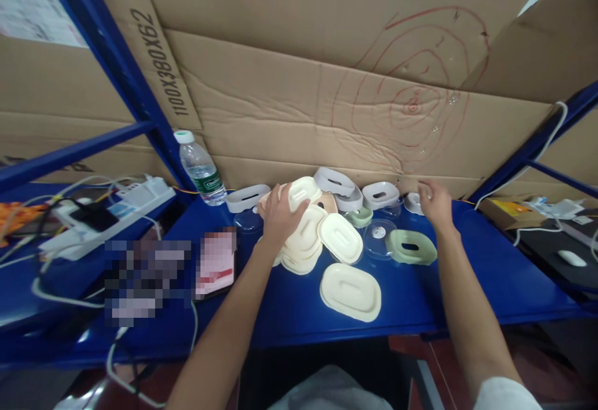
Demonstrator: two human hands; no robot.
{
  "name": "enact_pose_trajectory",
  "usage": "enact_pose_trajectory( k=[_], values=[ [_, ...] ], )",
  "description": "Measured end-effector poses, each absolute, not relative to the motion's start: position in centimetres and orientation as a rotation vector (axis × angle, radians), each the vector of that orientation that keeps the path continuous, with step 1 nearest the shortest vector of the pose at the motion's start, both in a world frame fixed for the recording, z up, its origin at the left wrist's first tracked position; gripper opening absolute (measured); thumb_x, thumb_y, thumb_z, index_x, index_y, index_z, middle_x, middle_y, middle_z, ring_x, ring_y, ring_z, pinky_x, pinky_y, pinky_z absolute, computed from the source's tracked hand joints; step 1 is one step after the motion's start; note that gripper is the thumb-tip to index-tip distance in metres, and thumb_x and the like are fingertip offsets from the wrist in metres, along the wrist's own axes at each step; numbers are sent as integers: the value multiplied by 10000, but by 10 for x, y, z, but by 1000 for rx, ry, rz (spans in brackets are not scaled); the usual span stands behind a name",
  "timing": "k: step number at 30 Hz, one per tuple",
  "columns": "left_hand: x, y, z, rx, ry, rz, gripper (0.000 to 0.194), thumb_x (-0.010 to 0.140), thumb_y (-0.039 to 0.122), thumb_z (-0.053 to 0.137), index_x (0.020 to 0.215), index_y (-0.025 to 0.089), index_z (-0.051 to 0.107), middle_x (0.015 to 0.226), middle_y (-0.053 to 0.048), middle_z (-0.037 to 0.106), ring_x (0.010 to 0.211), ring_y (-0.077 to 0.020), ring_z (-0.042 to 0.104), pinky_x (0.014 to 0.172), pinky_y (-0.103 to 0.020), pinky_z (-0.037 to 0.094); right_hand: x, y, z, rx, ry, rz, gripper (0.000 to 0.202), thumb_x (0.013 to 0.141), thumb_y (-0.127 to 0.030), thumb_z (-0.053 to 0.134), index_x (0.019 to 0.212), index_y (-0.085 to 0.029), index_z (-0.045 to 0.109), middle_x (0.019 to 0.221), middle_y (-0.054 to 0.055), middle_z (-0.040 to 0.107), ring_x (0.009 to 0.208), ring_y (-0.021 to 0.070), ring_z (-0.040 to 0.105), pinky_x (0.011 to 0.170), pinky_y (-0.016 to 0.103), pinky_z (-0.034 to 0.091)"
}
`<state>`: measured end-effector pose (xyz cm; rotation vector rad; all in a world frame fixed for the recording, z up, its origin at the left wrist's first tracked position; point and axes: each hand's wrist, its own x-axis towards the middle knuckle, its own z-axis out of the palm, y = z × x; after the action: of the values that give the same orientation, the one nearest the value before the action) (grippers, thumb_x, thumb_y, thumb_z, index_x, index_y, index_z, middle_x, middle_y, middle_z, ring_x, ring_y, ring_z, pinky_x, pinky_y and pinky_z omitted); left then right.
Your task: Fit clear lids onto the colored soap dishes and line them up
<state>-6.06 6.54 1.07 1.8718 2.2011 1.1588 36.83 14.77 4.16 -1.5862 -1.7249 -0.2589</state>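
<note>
Cream oval pieces (303, 232): most lie in an overlapping pile mid-table, at and beside the left hand; another oval (350, 291) lies apart, near the front edge.
Left hand (279, 214): over the back left of the pile, thumb and fingers spread wide about a cream piece; whether they grip it I cannot tell.
Right hand (434, 203): at the back right, fingers bent and drawn narrow by a small white round item (413, 203); whether they hold it I cannot tell.
Grey oval shells: one (344, 184) sits behind the pile, partly over another; one (251, 203) stands left of the left hand, and one (384, 204) further right.
Green slotted shell (397, 245): right of the pile, beside a clear dish (374, 245).
Blue table (294, 319): bears all these pieces.
Bottle (200, 170): upright at the back left, clear, with a green label.
Pink-screened device (215, 265): flat, left of the left forearm.
Cardboard (261, 98): behind the table, marked with red rings.
</note>
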Motion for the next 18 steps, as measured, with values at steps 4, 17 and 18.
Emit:
enact_pose_trajectory(
  k=[4, 17, 18],
  values=[
    [-58, 65, 8, 1932, 2213, 1204, 677, 945, 586, 641, 1515, 242, 520, 1614, -193, 485, 1507, -374, 445, 1240, -649, 254, 423, 149, -14, -2035, -1636, -264, 591, 958, -468, 508, 1479, -195, 568, 1591, 198, 509, 1470, 430, 430, 1131, 677, 393],
    [-48, 57, 17, 2029, 2108, 1574, 550, 940, 523, 674, 1386, 203, 634, 1487, -199, 584, 1395, -378, 548, 1191, -585, 317, 444, 149, -37, -1907, -1476, -173, 598, 804, -530, 742, 1293, -189, 714, 1484, 214, 548, 1364, 383, 512, 1114, 570, 440],
    [-47, 57, 18, 2039, 2078, 1618, 523, 946, 504, 669, 1372, 203, 641, 1470, -194, 593, 1386, -374, 554, 1187, -579, 325, 446, 148, -35, -1878, -1461, -176, 589, 810, -541, 737, 1264, -166, 730, 1425, 219, 600, 1321, 366, 556, 1108, 530, 463]
  ],
)
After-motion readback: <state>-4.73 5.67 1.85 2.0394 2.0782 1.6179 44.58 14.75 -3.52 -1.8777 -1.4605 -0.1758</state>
